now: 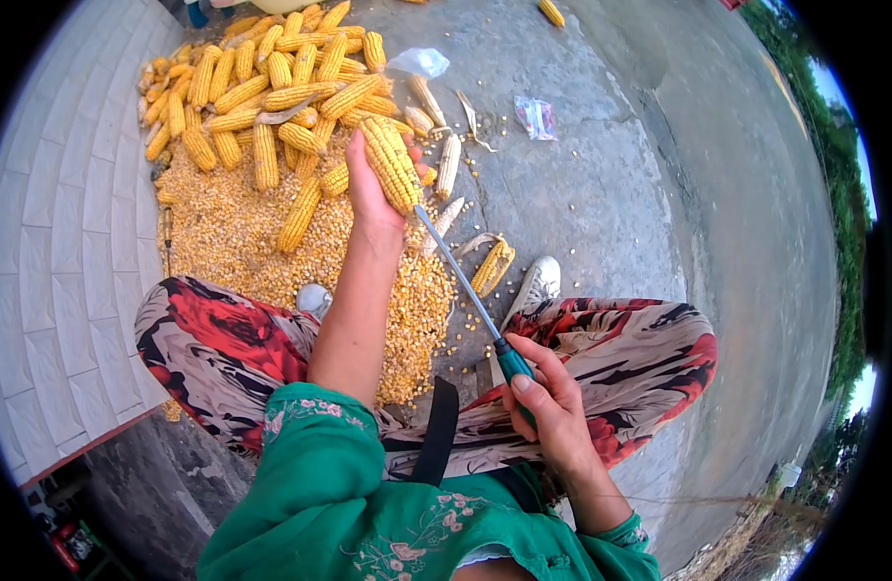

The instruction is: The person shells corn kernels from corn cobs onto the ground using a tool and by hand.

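Note:
My left hand [372, 189] is wrapped round a yellow ear of corn [392, 163], held up in front of the heap. In my right hand [552, 402] is a screwdriver [462, 278] with a green handle and a long metal shaft. Its tip meets the lower end of the ear; whether it has entered between the kernels I cannot tell. Below my left hand spreads a bed of loose corn kernels [242, 213]. Behind it rises a pile of whole corn ears [272, 73].
Bare cobs [449, 165] and a partly stripped ear [492, 268] lie on the concrete right of the kernels. A clear plastic bag [420, 63] and a colourful packet [535, 118] are farther out. A tiled wall [68, 223] bounds the left side.

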A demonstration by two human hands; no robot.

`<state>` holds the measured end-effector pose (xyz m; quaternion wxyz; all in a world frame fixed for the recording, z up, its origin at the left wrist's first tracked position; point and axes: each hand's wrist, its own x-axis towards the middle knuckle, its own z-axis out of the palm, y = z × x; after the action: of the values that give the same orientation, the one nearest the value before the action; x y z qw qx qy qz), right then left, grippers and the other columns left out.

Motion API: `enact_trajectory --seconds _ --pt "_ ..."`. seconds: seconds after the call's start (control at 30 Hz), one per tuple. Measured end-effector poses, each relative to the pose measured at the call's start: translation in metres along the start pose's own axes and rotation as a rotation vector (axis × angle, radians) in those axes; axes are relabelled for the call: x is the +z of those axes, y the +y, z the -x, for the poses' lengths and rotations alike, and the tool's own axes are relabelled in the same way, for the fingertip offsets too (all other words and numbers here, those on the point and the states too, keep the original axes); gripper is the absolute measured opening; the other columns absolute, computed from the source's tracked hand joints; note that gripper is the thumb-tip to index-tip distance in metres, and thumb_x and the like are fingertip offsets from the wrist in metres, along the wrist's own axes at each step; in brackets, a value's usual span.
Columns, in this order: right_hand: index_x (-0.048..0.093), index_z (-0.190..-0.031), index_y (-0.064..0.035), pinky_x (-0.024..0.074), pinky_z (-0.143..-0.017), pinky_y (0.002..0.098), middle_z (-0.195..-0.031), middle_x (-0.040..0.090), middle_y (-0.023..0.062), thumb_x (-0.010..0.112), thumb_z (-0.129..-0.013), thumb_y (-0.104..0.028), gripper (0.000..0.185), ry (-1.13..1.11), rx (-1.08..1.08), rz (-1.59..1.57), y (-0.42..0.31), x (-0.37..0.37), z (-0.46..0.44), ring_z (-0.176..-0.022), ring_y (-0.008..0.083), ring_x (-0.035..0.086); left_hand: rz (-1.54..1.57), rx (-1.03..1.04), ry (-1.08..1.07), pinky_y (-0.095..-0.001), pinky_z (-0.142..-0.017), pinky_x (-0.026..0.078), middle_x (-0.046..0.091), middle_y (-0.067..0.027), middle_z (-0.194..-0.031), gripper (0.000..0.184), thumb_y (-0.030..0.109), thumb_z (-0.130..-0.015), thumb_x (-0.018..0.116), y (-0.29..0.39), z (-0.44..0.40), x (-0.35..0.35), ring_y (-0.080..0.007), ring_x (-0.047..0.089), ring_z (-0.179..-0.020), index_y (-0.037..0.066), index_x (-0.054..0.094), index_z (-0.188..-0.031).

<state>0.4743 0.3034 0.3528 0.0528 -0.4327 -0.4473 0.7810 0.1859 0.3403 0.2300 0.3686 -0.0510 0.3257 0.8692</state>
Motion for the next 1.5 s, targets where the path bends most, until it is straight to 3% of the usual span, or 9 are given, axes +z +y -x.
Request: enact_trajectory --seconds 0.43,0.67,0.83,0.97,1.03,1.1,1.2,1.43,1.5 --pt "0.04 -0.131 -0.0109 0.0271 -0.038 0.0196 -0.072 0.051 0.0061 0.047 -0.091 -0.013 0.041 -0.093 0.158 -0.524 0.012 0.01 -0.014 -0.043 0.007 0.035 -0.121 0.027 0.037 -0.03 -0.046 0.05 0.057 -0.011 -0.078 0.042 0.046 -0.092 0.038 -0.002 -0.003 -0.018 -0.0189 0.058 -0.06 0.007 0.05 -0.099" --pt "0.04 -0.13 -0.012 0.0277 -0.038 0.0203 -0.073 0.05 0.0072 0.047 -0.09 -0.015 0.041 -0.026 0.091 -0.227 0.026 0.017 -0.023 -0.04 0.0071 0.035 -0.175 0.001 0.057 -0.0306 -0.045 0.05 0.057 -0.012 -0.077 0.041 0.045 -0.091 0.039 0.0 -0.007 -0.028 -0.0195 0.057 -0.06 0.006 0.05 -0.099" --pt "0.04 -0.131 -0.0134 0.0286 -0.039 0.0217 -0.073 0.049 0.0087 0.048 -0.091 -0.019 0.041 -0.177 0.222 -0.728 0.021 0.014 -0.024 -0.036 0.0066 0.031 -0.136 0.01 0.009 -0.0294 -0.044 0.048 0.057 -0.0122 -0.077 0.04 0.044 -0.092 0.038 0.003 -0.009 -0.032 -0.02 0.056 -0.059 0.006 0.05 -0.097" --pt "0.038 -0.132 -0.0135 0.0276 -0.039 0.0219 -0.072 0.05 0.008 0.045 -0.092 -0.017 0.041 -0.174 0.211 -0.665 0.029 0.025 -0.029 -0.039 0.0072 0.032 -0.111 -0.026 0.008 -0.03 -0.045 0.048 0.057 -0.0122 -0.075 0.04 0.043 -0.092 0.038 0.007 -0.012 -0.039 -0.0202 0.056 -0.059 0.006 0.05 -0.096" --pt "0.038 -0.132 -0.0133 0.0271 -0.039 0.0216 -0.072 0.049 0.0079 0.046 -0.092 -0.017 0.041 -0.06 0.046 -0.171 0.033 0.037 -0.029 -0.039 0.0074 0.032 -0.161 -0.007 0.058 -0.0301 -0.045 0.048 0.057 -0.0121 -0.075 0.04 0.043 -0.092 0.038 0.007 -0.01 -0.037 -0.0201 0.056 -0.058 0.005 0.05 -0.095" --pt "0.037 -0.132 -0.0131 0.0267 -0.038 0.0213 -0.072 0.049 0.008 0.046 -0.092 -0.017 0.041 -0.062 0.035 -0.175 0.034 0.033 -0.033 -0.039 0.0074 0.032 -0.208 0.011 0.1 -0.0303 -0.045 0.048 0.057 -0.012 -0.074 0.04 0.043 -0.092 0.038 0.005 -0.009 -0.035 -0.0201 0.056 -0.058 0.005 0.05 -0.094" --pt "0.038 -0.131 -0.0127 0.0269 -0.038 0.0222 -0.072 0.049 0.0081 0.045 -0.092 -0.016 0.04 -0.177 0.207 -0.743 0.022 0.025 -0.035 -0.038 0.0074 0.031 -0.208 -0.016 0.115 -0.0303 -0.045 0.049 0.057 -0.012 -0.074 0.041 0.043 -0.092 0.037 0.004 -0.007 -0.035 -0.0195 0.057 -0.058 0.004 0.05 -0.093" --pt "0.043 -0.128 -0.0122 0.027 -0.038 0.0229 -0.071 0.05 0.0082 0.047 -0.091 -0.015 0.037 -0.031 0.125 -0.324 0.025 0.047 -0.041 -0.04 0.0086 0.033 -0.247 -0.018 0.176 -0.0308 -0.046 0.048 0.056 -0.0115 -0.074 0.042 0.045 -0.092 0.039 0.005 -0.011 -0.049 -0.0198 0.056 -0.058 0.005 0.05 -0.096" --pt "0.043 -0.128 -0.0125 0.0269 -0.038 0.0226 -0.071 0.05 0.0073 0.048 -0.091 -0.014 0.037 -0.033 0.179 -0.45 0.018 0.041 -0.043 -0.04 0.0088 0.034 -0.22 -0.029 0.136 -0.0308 -0.047 0.048 0.056 -0.0115 -0.074 0.042 0.045 -0.091 0.039 0.004 -0.011 -0.057 -0.0201 0.056 -0.059 0.005 0.05 -0.096"
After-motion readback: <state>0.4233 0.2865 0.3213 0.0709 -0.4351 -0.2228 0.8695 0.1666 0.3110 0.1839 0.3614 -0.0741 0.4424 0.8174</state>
